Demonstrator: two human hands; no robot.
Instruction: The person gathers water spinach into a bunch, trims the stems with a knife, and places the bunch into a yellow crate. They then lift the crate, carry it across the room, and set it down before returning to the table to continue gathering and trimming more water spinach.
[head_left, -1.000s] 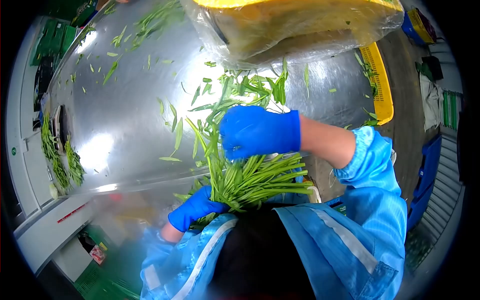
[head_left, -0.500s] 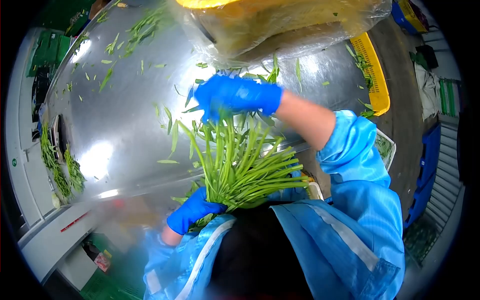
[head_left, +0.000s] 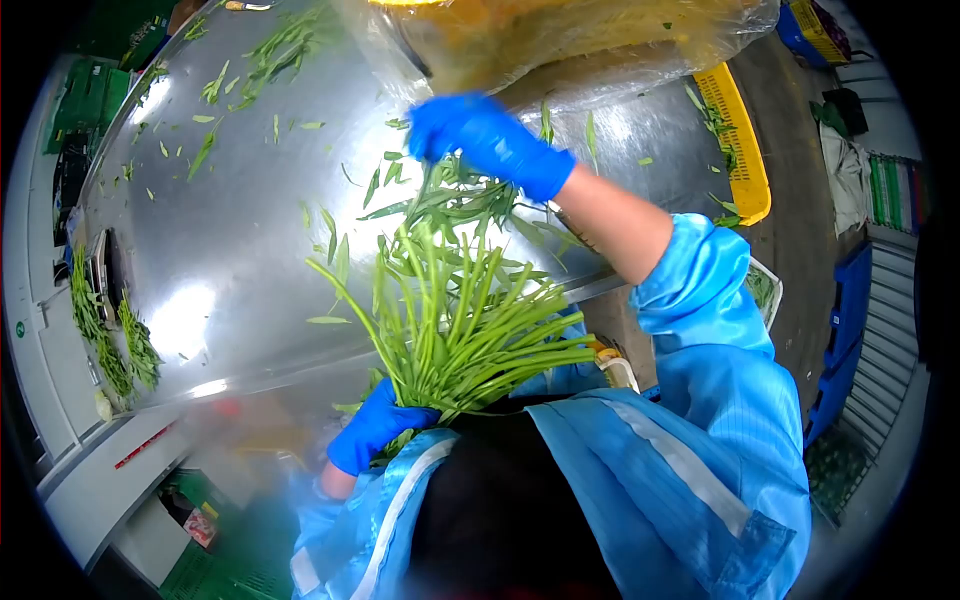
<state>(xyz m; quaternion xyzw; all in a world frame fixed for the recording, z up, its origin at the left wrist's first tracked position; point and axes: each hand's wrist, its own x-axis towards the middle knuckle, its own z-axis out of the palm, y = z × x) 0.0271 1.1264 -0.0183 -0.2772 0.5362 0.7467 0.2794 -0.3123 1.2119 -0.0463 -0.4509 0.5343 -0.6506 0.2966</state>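
My left hand, in a blue glove, is closed round the lower part of a thick bunch of water spinach close to my body. Its pale green stems fan upward and to the right. Over the metal table, beyond the bunch, my right hand is raised, also blue-gloved, with its fingers curled together. A leafy water spinach stalk hangs beneath those fingers and appears pinched in them. Long loose leaves lie on the table below the right hand, partly behind the bunch.
A yellow crate in clear plastic wrapping stands at the far side of the metal table. Another yellow crate is at the right edge. Scattered leaves dot the surface. Leafy bunches lie at the left edge.
My right hand has moved up and away from the stem tops, uncovering leaves beneath it. The bunch in my left hand has shifted slightly left in view.
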